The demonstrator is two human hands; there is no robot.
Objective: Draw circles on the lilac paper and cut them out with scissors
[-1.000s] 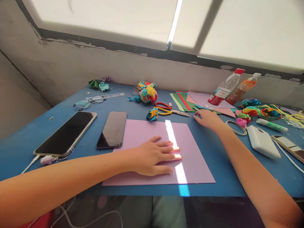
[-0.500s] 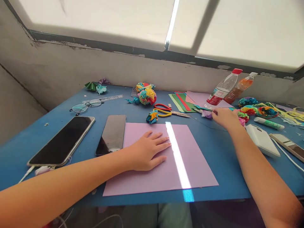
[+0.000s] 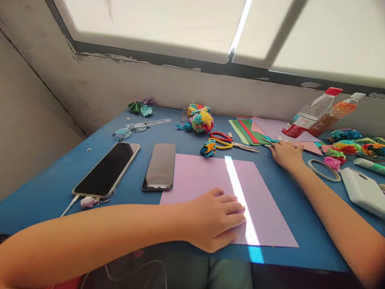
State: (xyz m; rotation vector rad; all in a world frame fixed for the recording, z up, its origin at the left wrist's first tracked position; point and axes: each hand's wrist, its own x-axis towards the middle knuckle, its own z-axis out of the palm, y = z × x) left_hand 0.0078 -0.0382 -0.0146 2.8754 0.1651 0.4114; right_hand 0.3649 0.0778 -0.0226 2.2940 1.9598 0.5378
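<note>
While left hand (image 3: pixel 215 221) lies spread on sheet (image 3: pixel 201 174) — right hand (image 3: pixel 288 155), grip unclear — bottle (image 3: pixel 334 116) holds orange liquid (image 3: pixel 344 107)

On the counter (image 3: pixel 60 172), a paper sheet (image 3: pixel 207 176) lies before scissors (image 3: pixel 233 143), one smartphone (image 3: pixel 159 166) overlapping its left edge, another smartphone (image 3: pixel 106 170) farther left.

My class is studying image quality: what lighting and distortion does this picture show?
Head view: a sunlight strip bleaches part of the purple sheet and reaches fingers of the left hand; head view: blinds glow, it is dim below the blue table; head view: the red-capped bottle looks tilted, perhaps lens distortion.
</note>
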